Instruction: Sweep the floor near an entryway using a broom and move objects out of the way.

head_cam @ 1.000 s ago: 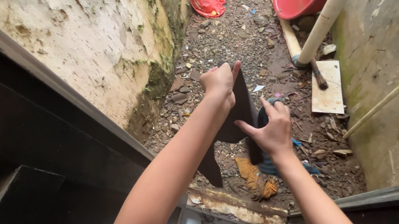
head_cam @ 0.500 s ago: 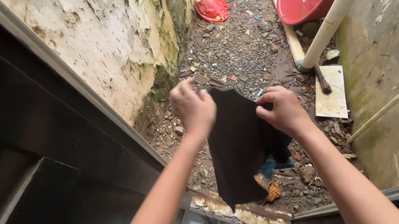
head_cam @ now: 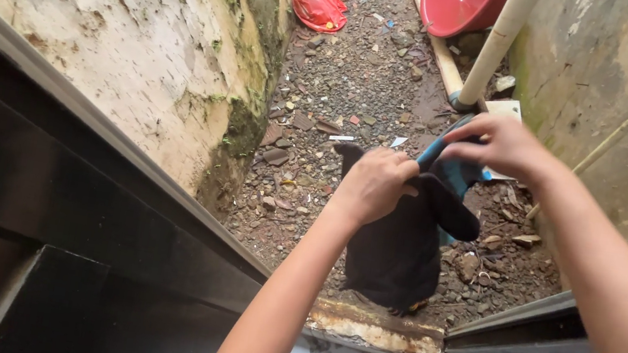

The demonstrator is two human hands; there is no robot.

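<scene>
Since the earlier frame the dark cloth (head_cam: 397,244) has been bunched up and the hands brought closer together. The left hand (head_cam: 374,184) is closed on its upper edge; the right hand (head_cam: 501,144) is pinched shut on a teal part of it. Cloth is held above rubble-strewn ground (head_cam: 346,81). Farther off, a white pipe (head_cam: 493,44), red basin (head_cam: 459,2) and red bag (head_cam: 318,5) are seen.

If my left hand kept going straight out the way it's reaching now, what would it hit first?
Probably nothing close. The left hand, gripping the dark cloth, points out over the gravel-strewn ground. Much farther along lies a red plastic basin, though depth is hard to judge.
</scene>
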